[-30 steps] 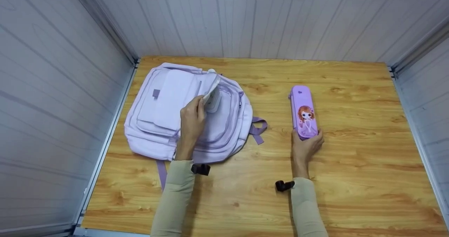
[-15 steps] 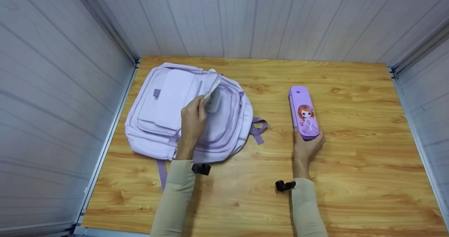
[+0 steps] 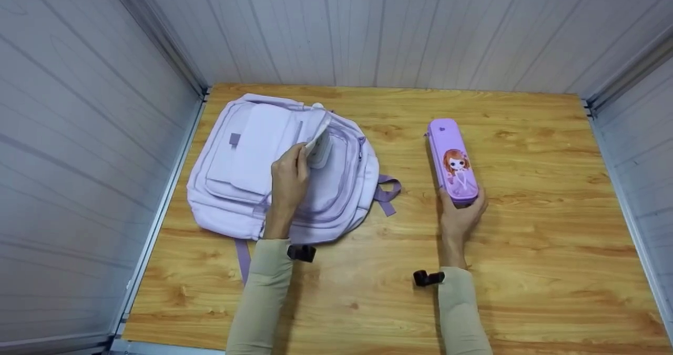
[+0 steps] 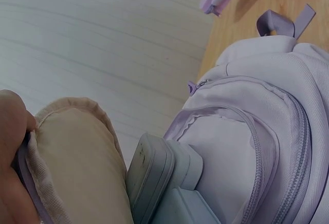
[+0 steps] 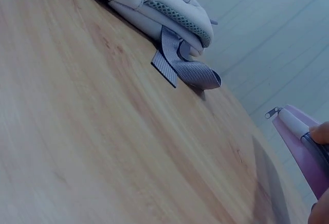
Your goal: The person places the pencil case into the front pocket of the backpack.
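A pale lavender backpack (image 3: 252,150) lies on the table with its front pocket unzipped. My left hand (image 3: 288,184) pinches the edge of the pocket flap (image 4: 82,162) and holds it away from the bag. Inside the opening, the left wrist view shows several box-shaped things, among them a grey case (image 4: 150,170) and a pale blue box (image 4: 190,208). To the right of the bag, my right hand (image 3: 461,215) grips the near end of a purple pencil case (image 3: 444,139) printed with a red-haired doll. Its shadow falls apart from it, so the case is off the table.
A purple strap loop (image 3: 388,189) sticks out from the bag's right side onto the wooden table (image 3: 552,229). Another strap (image 3: 242,260) hangs from the near-left edge. Pale panel walls (image 3: 357,34) enclose the table at the back and both sides.
The pencil case has risen and shifted slightly away and to the left in my right hand. My left hand and the pocket flap stay where they were.
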A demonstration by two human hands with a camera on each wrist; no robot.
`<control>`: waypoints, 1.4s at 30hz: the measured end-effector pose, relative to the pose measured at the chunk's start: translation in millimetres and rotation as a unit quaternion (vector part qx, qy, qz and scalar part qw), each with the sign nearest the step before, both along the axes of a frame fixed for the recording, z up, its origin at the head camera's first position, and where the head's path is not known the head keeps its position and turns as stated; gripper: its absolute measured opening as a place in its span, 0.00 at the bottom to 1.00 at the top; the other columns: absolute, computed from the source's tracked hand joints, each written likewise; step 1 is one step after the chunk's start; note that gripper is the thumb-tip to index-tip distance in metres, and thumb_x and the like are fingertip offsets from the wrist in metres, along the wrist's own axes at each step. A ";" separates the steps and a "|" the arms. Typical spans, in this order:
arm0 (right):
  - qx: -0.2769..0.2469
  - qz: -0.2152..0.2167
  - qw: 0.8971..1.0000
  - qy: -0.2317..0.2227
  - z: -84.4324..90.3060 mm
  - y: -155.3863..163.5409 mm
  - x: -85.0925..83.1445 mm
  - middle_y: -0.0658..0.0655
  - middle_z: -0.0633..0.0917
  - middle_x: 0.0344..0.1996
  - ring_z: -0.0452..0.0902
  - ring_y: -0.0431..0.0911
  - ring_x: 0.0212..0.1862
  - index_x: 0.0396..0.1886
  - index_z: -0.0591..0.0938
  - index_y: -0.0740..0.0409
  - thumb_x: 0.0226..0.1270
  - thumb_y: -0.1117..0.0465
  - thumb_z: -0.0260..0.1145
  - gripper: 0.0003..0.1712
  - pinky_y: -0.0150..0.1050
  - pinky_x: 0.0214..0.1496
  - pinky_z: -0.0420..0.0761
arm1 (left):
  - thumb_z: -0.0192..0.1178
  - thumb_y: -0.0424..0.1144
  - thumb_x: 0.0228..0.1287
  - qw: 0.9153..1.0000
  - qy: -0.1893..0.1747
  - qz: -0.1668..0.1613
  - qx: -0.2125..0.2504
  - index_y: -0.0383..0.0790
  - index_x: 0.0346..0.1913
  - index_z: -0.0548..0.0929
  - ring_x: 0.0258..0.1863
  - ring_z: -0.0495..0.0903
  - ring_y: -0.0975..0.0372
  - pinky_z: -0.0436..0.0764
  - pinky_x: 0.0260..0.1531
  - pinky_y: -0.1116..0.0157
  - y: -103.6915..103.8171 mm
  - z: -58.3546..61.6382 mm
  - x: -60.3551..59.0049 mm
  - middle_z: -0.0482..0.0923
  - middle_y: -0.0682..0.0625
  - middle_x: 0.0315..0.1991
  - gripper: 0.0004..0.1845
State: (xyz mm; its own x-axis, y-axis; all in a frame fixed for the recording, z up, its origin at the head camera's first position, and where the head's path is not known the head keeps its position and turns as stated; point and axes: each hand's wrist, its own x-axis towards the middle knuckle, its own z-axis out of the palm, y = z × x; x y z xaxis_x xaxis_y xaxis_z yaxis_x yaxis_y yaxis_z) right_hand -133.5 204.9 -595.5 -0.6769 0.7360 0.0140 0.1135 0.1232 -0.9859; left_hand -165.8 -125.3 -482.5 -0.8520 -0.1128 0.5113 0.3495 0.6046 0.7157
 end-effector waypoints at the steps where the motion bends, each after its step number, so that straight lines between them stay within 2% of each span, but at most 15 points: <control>1: 0.002 0.002 1.000 0.007 0.5 -0.8 0.0 0.59 0.69 0.62 0.63 0.47 0.65 0.68 0.66 0.60 0.48 0.63 0.78 0.47 0.32 0.71 0.57 | 0.50 0.33 0.72 1.000 0.001 0.001 -0.001 0.28 0.44 0.83 0.43 0.85 0.52 0.82 0.43 0.57 -0.1 -0.2 -0.1 0.85 0.38 0.40 0.12; 5: 0.006 0.016 0.999 0.035 1.9 -4.7 0.5 0.59 0.69 0.62 0.64 0.47 0.65 0.67 0.67 0.60 0.47 0.65 0.78 0.46 0.33 0.71 0.58 | 0.50 0.32 0.72 1.000 0.004 0.001 -0.003 0.29 0.44 0.83 0.42 0.85 0.52 0.82 0.42 0.57 -0.5 -0.4 -0.3 0.85 0.39 0.39 0.12; 12: 0.008 0.045 0.995 0.086 7.0 -11.0 3.4 0.64 0.68 0.61 0.64 0.48 0.63 0.66 0.67 0.67 0.45 0.69 0.77 0.46 0.37 0.70 0.61 | 0.50 0.32 0.72 1.000 0.005 0.000 -0.006 0.28 0.44 0.82 0.40 0.85 0.51 0.82 0.40 0.57 -1.4 0.6 1.1 0.85 0.38 0.39 0.12; 16: 0.005 0.073 0.992 0.100 11.5 -12.6 5.4 0.64 0.67 0.60 0.65 0.48 0.61 0.66 0.65 0.68 0.46 0.71 0.76 0.46 0.39 0.69 0.64 | 0.49 0.33 0.72 1.000 -0.002 -0.002 -0.004 0.27 0.45 0.82 0.43 0.85 0.51 0.83 0.42 0.57 -1.8 1.4 0.9 0.85 0.37 0.40 0.13; 20: -0.008 0.106 0.989 0.106 14.7 -13.1 7.3 0.62 0.67 0.59 0.67 0.46 0.59 0.67 0.64 0.67 0.47 0.72 0.75 0.47 0.38 0.66 0.67 | 0.49 0.32 0.72 1.000 -0.005 -0.002 -0.003 0.27 0.45 0.82 0.44 0.84 0.50 0.83 0.42 0.57 -2.1 1.9 0.4 0.85 0.37 0.41 0.13; 23: -0.036 0.140 0.983 0.113 20.2 -14.4 9.7 0.61 0.67 0.60 0.68 0.46 0.59 0.69 0.62 0.66 0.49 0.75 0.73 0.47 0.36 0.64 0.69 | 0.49 0.32 0.72 1.000 -0.006 -0.002 -0.003 0.27 0.45 0.82 0.44 0.84 0.51 0.83 0.42 0.57 -2.4 2.2 0.1 0.85 0.37 0.41 0.13; 29: -0.066 0.197 0.971 0.115 48.1 -24.6 19.7 0.62 0.67 0.60 0.69 0.46 0.57 0.68 0.60 0.71 0.49 0.78 0.71 0.46 0.29 0.60 0.73 | 0.49 0.33 0.73 1.000 -0.004 -0.001 -0.001 0.28 0.45 0.82 0.44 0.84 0.51 0.83 0.42 0.57 -2.2 1.0 0.2 0.85 0.37 0.41 0.14; 35: -0.054 0.240 0.962 0.116 54.7 -29.9 23.1 0.63 0.66 0.61 0.67 0.45 0.59 0.68 0.61 0.72 0.50 0.78 0.71 0.45 0.25 0.60 0.71 | 0.49 0.33 0.72 1.000 0.000 0.000 -0.001 0.28 0.46 0.82 0.44 0.84 0.50 0.83 0.43 0.56 -2.5 0.4 -0.2 0.85 0.37 0.41 0.13; 42: -0.061 0.295 0.947 0.113 56.2 -34.8 25.1 0.62 0.66 0.61 0.68 0.43 0.59 0.69 0.60 0.72 0.50 0.78 0.71 0.46 0.26 0.60 0.72 | 0.50 0.33 0.72 1.000 0.005 0.002 0.000 0.28 0.45 0.82 0.43 0.84 0.51 0.82 0.43 0.56 -1.9 1.4 0.0 0.85 0.37 0.41 0.13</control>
